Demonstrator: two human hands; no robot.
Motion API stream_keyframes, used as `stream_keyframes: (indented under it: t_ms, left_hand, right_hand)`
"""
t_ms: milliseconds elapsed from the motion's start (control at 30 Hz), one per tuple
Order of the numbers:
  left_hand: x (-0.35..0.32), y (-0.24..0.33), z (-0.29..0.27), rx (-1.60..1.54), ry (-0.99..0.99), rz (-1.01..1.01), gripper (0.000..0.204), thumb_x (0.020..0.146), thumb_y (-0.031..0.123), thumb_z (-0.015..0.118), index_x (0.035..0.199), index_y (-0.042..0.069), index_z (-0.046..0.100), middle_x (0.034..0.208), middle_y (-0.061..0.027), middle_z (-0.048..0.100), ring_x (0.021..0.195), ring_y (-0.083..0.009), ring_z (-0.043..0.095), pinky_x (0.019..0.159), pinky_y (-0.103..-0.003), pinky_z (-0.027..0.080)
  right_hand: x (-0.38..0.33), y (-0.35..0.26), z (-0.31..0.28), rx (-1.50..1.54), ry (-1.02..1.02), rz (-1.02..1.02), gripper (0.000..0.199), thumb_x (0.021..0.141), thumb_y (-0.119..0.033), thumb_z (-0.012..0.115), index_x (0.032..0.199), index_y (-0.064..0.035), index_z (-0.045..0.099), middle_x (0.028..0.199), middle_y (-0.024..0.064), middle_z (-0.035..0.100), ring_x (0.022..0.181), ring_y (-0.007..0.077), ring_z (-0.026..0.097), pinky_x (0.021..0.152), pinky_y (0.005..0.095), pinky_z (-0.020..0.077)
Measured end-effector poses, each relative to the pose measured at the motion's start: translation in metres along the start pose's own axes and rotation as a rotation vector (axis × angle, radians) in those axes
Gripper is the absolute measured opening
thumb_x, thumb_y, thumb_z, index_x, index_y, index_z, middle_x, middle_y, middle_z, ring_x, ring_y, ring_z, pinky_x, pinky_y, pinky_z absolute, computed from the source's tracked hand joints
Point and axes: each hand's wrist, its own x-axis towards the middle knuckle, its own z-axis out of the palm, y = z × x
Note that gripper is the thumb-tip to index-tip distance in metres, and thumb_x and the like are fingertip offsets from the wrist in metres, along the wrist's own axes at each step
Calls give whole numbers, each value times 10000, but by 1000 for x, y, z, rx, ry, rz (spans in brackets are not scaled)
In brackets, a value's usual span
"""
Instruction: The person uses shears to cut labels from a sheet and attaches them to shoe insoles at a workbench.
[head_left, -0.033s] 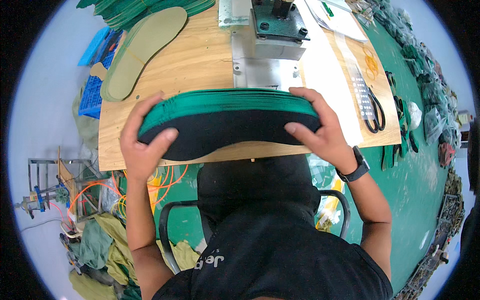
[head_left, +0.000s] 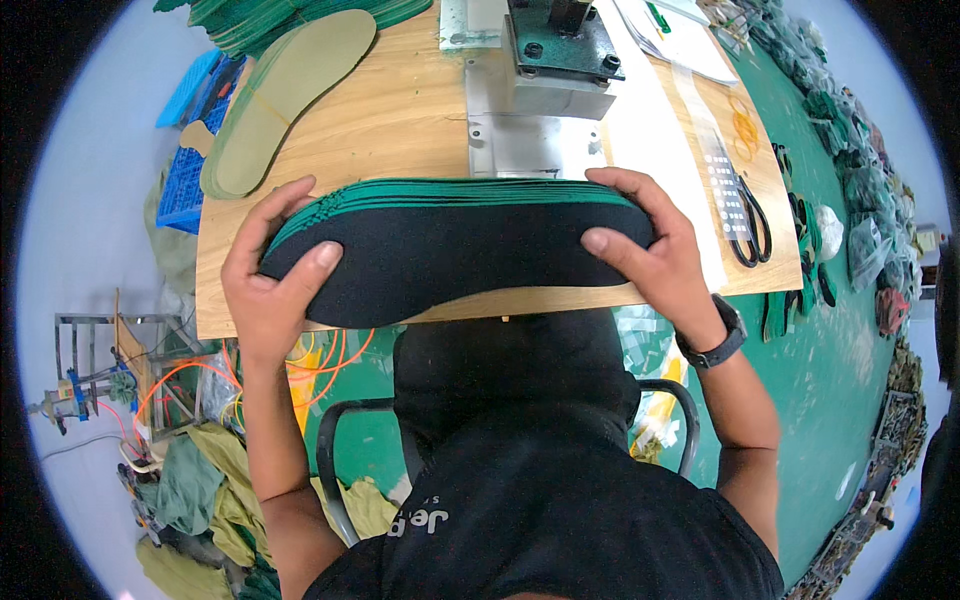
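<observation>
Both hands hold a stack of shoe insoles [head_left: 460,245] sideways over the front edge of the table. A black face is turned toward me, and the layered green edges run along the top. My left hand [head_left: 275,270] grips one end, thumb on the black face and fingers behind it. At the other end my right hand [head_left: 650,245] closes the same way, a dark watch on its wrist. Beyond the stack stands a metal press block [head_left: 560,90] with a dark bolted top, on a pale metal plate [head_left: 535,148].
At the far left lie a beige insole stack [head_left: 290,100] and a green insole pile [head_left: 290,22]. A blue crate [head_left: 185,185] adjoins the table's left side. Black-handled scissors [head_left: 750,225], yellow rubber bands [head_left: 743,130] and papers [head_left: 680,45] lie to the right.
The insole stack has tilted, showing more black face and a thinner green band. My left hand has shifted left, my right hand slightly right, both still gripping.
</observation>
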Motion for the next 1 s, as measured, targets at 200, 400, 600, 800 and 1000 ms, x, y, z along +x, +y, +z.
stream_keyframes:
  t_ms: [200, 400, 600, 800, 1000]
  left_hand:
    - [19, -53, 6, 142, -74, -107, 346, 953, 232, 488, 1180, -10, 586, 1222, -164, 571, 1182, -242, 493, 1048, -326, 310]
    - [11, -52, 24, -178, -47, -72, 553, 1001, 330, 200, 1217, -55, 535, 1220, -182, 573, 1182, -266, 504, 1058, -347, 302]
    - [8, -50, 15, 16, -101, -12, 376, 954, 204, 388, 1203, -22, 557, 1217, -150, 578, 1201, -254, 492, 1054, -337, 310]
    - [5, -59, -14, 103, -299, 44, 1025, 533, 266, 837, 1402, 37, 344, 1341, -157, 468, 1258, -274, 434, 1084, -367, 281]
    - [4, -42, -8, 275, -319, -25, 1258, 439, 139, 854, 1485, 113, 155, 1352, -189, 448, 1277, -315, 412, 1088, -387, 288]
  right_hand:
    - [2, 8, 6, -214, 16, 152, 388, 856, -221, 654, 1170, -19, 549, 1097, 126, 587, 1010, 198, 539, 889, 306, 418]
    - [-11, 37, 20, 22, 168, 27, 531, 991, -392, 324, 1237, 47, 493, 1221, 188, 506, 1175, 297, 437, 1018, 354, 309]
    - [-11, 38, 19, 93, 90, -9, 525, 919, -362, 504, 1275, 20, 453, 1234, 186, 490, 1149, 288, 473, 1023, 363, 324]
    - [-25, 23, -3, -392, -13, -124, 802, 597, -200, 834, 1270, -12, 441, 1200, 173, 487, 1148, 337, 442, 986, 385, 369]
    - [-20, 23, -6, -501, -64, -144, 752, 606, -175, 824, 1232, 8, 451, 1100, 188, 516, 1054, 361, 459, 917, 408, 399]
